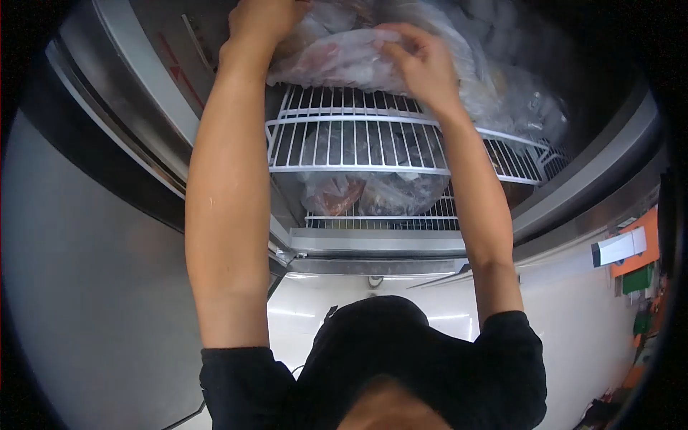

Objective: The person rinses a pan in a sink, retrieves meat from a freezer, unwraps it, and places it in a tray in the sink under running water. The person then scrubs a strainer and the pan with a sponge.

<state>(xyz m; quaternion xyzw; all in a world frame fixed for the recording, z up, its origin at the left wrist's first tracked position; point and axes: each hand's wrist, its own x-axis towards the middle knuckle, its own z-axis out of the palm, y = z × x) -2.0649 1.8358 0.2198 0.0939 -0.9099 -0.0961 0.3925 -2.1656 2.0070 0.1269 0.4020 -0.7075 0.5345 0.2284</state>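
At the far left a grey metal door [86,287] stands open, and next to it runs the metal frame [150,79] of a cabinet, with a red marking [174,66] on the surface just inside. The person's left forearm [228,179] reaches up past this side, out of a black sleeve, to the left hand [265,20], which is beside the upper left end of a clear plastic bag; its fingers are cut off by the picture's top border, so whether they grip anything cannot be told. The plastic bag [330,63], with something pale and pinkish inside, is above the left part of a white wire shelf [358,170], back from the shelf's front edge. Below, on a lower rack [383,223], a bag with reddish contents [335,195] is near the left end of the front edge, and a bag with dark and pale contents [403,193] is just to its right. A black shirt [401,344] fills the bottom middle. The right hand [428,68] has thumb and fingers clamped on the right end of the plastic bag. Farther right, more clear bags [527,107] lie toward the upper shelf's right corner. Beyond the cabinet, orange [648,240] and green items [636,279] are along the far right.
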